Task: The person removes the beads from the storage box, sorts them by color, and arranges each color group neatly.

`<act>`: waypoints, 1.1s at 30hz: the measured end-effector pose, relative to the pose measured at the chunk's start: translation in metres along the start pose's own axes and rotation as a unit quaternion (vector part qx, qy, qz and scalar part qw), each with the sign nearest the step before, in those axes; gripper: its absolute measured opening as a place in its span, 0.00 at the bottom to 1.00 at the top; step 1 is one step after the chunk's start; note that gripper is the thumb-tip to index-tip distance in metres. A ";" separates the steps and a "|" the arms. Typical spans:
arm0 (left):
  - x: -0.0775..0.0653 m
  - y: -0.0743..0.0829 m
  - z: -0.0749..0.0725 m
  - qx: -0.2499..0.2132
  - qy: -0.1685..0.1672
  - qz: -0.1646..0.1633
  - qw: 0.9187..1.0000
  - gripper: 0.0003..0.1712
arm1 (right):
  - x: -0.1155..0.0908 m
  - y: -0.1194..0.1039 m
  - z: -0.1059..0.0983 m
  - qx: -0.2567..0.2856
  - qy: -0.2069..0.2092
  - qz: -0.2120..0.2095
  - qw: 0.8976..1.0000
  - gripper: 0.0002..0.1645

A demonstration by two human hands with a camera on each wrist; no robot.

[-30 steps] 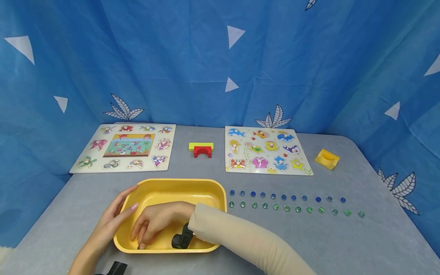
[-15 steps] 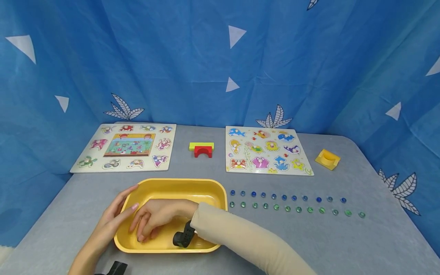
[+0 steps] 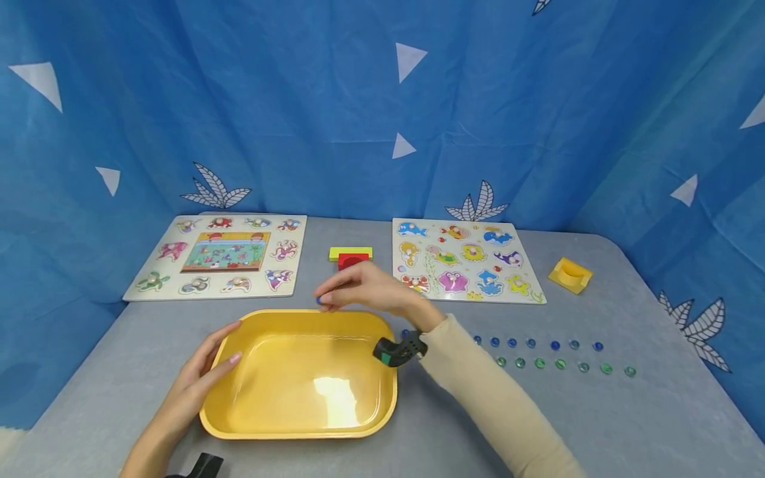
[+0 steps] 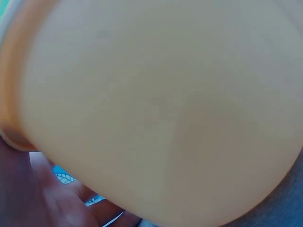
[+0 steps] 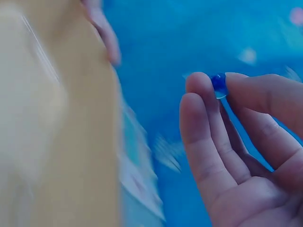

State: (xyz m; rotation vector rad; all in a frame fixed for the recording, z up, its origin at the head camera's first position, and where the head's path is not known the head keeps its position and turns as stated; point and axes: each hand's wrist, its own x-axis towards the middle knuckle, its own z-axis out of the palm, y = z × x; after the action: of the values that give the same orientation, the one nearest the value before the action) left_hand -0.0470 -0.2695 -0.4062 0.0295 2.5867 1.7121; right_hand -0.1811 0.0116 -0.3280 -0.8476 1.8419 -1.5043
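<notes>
My right hand [image 3: 370,289] is raised over the far rim of the yellow tray [image 3: 299,432]. Between thumb and fingertips it pinches a blue glass marble [image 5: 218,84], round and shiny in the right wrist view. My left hand [image 3: 194,382] holds the tray's left end, thumb over the rim and fingers along the outer wall. The left wrist view is mostly filled by the tray's wall [image 4: 156,94]. Right of the tray lie a row of blue marbles [image 3: 555,345] and a row of green marbles [image 3: 560,364], partly hidden by my right wrist and sleeve.
Two animal puzzle boards stand farther back, the left one [image 3: 149,259] and the right one [image 3: 412,295]. Between them are a red arch block [image 3: 352,257] and a yellow-green block [image 3: 335,252]. A yellow block [image 3: 570,275] sits at right. A blue curtain [image 3: 335,99] closes the back.
My right hand has lifted out of the tray and moved up and right past its far rim, bringing a blue marble into view. The left hand stays at the tray's left end.
</notes>
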 end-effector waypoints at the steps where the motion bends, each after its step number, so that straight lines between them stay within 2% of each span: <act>1: 0.000 0.000 0.000 -0.002 0.000 0.003 1.000 0.30 | -0.010 0.001 -0.011 0.000 0.016 -0.005 1.000 0.15; 6: 0.000 0.000 0.000 -0.002 0.001 0.000 1.000 0.30 | -0.069 0.010 -0.063 -0.025 0.129 0.015 0.991 0.19; 9: 0.000 0.000 0.000 -0.002 0.001 -0.003 1.000 0.30 | -0.108 0.019 -0.089 -0.051 0.198 0.042 0.978 0.22; 12: -0.001 0.000 0.000 -0.001 0.002 -0.002 1.000 0.30 | -0.150 0.030 -0.112 -0.073 0.245 0.059 0.965 0.25; 15: -0.001 0.000 0.000 0.001 0.003 -0.004 1.000 0.30 | -0.194 0.041 -0.130 -0.117 0.292 0.092 0.945 0.27; 17: 0.000 0.001 0.000 0.004 0.004 -0.007 1.000 0.30 | -0.223 0.048 -0.140 -0.156 0.319 0.128 0.926 0.27; 20: 0.000 0.001 0.000 0.006 0.003 -0.009 1.000 0.30 | -0.266 0.058 -0.153 -0.217 0.344 0.183 0.895 0.28; 24: 0.000 0.001 0.000 0.007 0.004 -0.009 1.000 0.30 | -0.318 0.075 -0.170 -0.254 0.352 0.250 0.866 0.31; 27: 0.000 0.000 0.000 0.011 0.006 -0.013 1.000 0.30 | -0.347 0.088 -0.178 -0.278 0.352 0.309 0.838 0.35; 29: 0.000 0.000 0.000 0.013 0.007 -0.015 1.000 0.30 | -0.359 0.097 -0.182 -0.293 0.347 0.346 0.821 0.38; 31: 0.000 0.000 0.000 0.015 0.008 -0.015 1.000 0.30 | -0.367 0.105 -0.183 -0.302 0.338 0.372 0.810 0.40; 33: 0.000 0.000 0.000 0.013 0.008 -0.013 1.000 0.30 | -0.371 0.111 -0.184 -0.294 0.329 0.384 0.811 0.41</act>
State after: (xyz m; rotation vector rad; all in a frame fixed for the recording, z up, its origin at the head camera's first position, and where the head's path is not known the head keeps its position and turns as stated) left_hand -0.0466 -0.2691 -0.4061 -0.0169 2.6093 1.6762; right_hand -0.1100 0.4310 -0.3839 0.3033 2.7530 -0.7069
